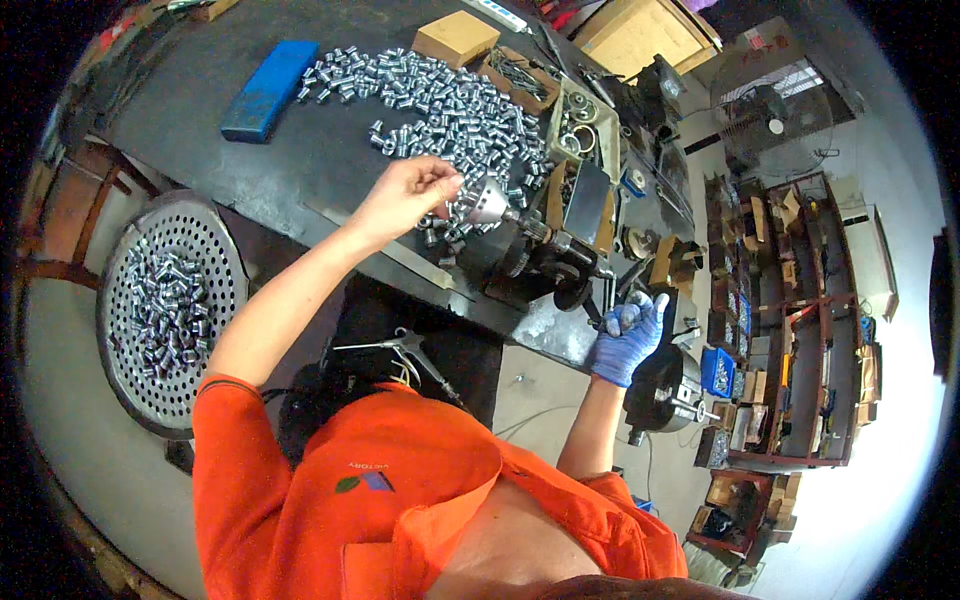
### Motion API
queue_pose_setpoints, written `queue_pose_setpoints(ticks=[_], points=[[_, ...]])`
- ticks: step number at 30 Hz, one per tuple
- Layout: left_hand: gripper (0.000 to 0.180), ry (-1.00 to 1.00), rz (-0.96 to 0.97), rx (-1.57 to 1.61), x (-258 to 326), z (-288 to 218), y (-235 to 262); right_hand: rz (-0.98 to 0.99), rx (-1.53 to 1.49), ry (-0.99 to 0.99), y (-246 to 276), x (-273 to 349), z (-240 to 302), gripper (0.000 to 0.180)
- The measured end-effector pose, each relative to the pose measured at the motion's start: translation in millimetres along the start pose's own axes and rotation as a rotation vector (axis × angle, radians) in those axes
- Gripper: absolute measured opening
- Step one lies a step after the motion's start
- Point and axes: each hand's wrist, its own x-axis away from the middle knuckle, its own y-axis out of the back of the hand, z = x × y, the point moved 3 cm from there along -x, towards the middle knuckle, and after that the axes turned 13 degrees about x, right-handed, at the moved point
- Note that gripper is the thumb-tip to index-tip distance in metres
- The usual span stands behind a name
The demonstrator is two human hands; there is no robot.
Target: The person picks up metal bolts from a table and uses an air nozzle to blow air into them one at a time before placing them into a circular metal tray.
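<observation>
My bare left hand (415,190) is closed in a pinch beside the round silver chuck (487,202) of a small dark bench machine (550,262). What its fingertips hold, if anything, is hidden. My right hand (632,335), in a blue-grey glove, is closed round a handle on the machine's right end; the fingers cover most of that handle. A large heap of small shiny flanged metal bushings (450,105) spreads over the dark bench (350,165) beyond my left hand. Some bushings lie right beneath the chuck.
A perforated round metal stool (125,330) at the left bears more metal parts. On the bench stand a blue box (268,92), a cardboard box (457,38) and a tray of rings (582,125). An air gun (415,350) hangs below the edge. Shelves (790,320) stand right.
</observation>
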Motion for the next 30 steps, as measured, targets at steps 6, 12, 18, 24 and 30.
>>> queue_pose_setpoints(ticks=[6, 12, 18, 24, 30], points=[[0.036, -0.054, -0.126, -0.401, 0.2, 11.6, -21.3, 0.005, 0.013, 0.024, 6.6, -0.2, -10.0, 0.038], [0.043, -0.043, -0.206, -0.557, -3.1, 2.6, -22.6, -0.073, 0.019, -0.161, 38.8, -32.7, -83.0, 0.032], [0.044, 0.178, -0.172, -0.390, -4.5, -0.9, -20.3, -0.070, 0.234, -0.086, 6.0, -112.4, -76.3, 0.031], [0.041, 0.254, -0.151, -0.231, -2.8, -5.7, -15.8, -0.036, -0.018, 0.116, -28.9, -74.4, 3.5, 0.036], [0.040, 0.307, -0.175, -0.246, -2.1, -7.3, -5.4, -0.077, 0.009, 0.119, -1.6, -4.8, -1.7, 0.044]])
